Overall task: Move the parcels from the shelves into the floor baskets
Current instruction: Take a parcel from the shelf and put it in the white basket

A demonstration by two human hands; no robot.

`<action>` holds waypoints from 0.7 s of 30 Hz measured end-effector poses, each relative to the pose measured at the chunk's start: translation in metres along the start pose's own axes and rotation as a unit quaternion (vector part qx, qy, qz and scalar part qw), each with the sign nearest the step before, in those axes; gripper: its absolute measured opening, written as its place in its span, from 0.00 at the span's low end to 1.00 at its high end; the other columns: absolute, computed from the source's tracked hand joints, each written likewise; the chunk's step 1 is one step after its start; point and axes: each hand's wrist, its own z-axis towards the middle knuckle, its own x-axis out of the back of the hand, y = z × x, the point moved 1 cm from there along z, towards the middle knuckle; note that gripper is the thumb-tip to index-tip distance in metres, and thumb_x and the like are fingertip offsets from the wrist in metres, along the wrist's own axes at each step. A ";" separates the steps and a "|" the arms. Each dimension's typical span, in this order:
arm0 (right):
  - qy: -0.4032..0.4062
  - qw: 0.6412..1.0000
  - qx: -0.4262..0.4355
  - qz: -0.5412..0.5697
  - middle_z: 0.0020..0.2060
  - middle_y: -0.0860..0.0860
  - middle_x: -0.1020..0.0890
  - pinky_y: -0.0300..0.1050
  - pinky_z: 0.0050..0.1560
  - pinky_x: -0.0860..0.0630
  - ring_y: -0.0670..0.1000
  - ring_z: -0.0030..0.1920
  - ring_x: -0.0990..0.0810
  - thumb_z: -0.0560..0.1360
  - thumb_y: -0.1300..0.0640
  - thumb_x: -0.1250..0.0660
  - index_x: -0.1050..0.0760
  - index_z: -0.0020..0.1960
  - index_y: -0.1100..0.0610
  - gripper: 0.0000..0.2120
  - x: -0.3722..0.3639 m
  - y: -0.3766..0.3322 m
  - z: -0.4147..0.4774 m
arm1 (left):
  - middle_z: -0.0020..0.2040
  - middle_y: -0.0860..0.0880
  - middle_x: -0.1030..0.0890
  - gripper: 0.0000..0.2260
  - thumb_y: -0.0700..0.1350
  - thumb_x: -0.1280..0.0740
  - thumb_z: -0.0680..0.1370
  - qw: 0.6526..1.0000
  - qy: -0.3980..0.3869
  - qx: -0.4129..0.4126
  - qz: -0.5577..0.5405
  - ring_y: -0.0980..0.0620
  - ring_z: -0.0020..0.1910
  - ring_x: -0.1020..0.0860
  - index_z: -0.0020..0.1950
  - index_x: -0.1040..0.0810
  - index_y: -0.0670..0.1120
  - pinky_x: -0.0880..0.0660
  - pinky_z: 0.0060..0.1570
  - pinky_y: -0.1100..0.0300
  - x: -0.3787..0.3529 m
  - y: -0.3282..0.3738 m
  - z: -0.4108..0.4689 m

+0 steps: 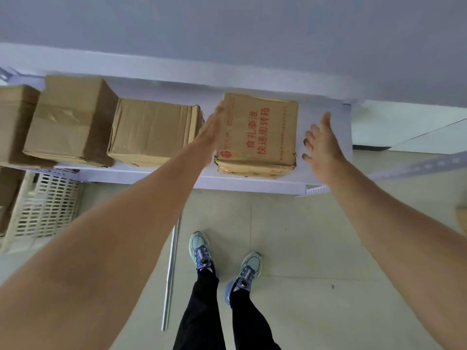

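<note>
Parcel (257, 135), red-printed: stood on shelf (252, 180), right end. Left hand (212, 132): fingers straight, together, flat against its side. Right hand (321, 145): fingers spread, not touching. Step: reaching to grasp. Next, likely: squeeze both sides, lift clear.

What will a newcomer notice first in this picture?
The brown cardboard box with red print, at the right end of the white shelf, stands out first. The left hand lies flat against its left side; the right hand is open, just apart from its right side. Plain brown cardboard boxes sit further left.
</note>
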 end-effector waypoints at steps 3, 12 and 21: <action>-0.016 0.999 -0.037 -0.013 0.84 0.54 0.37 0.61 0.78 0.35 0.56 0.82 0.35 0.82 0.26 0.60 0.44 0.86 0.54 0.43 -0.005 0.003 0.028 | 0.55 0.52 0.14 0.31 0.67 0.57 0.88 0.998 0.010 0.032 -0.045 0.53 0.51 0.17 0.60 0.16 0.56 0.26 0.58 0.53 -0.003 -0.006 0.032; -0.002 1.000 0.012 -0.020 0.49 0.48 0.10 0.49 0.50 0.21 0.50 0.51 0.11 0.81 0.25 0.59 0.16 0.62 0.52 0.43 -0.008 0.016 0.050 | 0.50 0.50 0.10 0.34 0.71 0.53 0.86 0.993 0.048 0.017 -0.103 0.50 0.52 0.13 0.55 0.12 0.52 0.20 0.47 0.54 0.010 -0.022 0.065; -0.007 0.971 0.134 0.197 0.49 0.47 0.14 0.46 0.52 0.21 0.48 0.50 0.14 0.84 0.29 0.56 0.19 0.51 0.53 0.36 -0.002 0.018 0.039 | 0.56 0.53 0.13 0.37 0.70 0.54 0.85 0.976 0.061 -0.115 -0.177 0.53 0.58 0.14 0.66 0.16 0.47 0.21 0.53 0.54 0.018 -0.011 0.051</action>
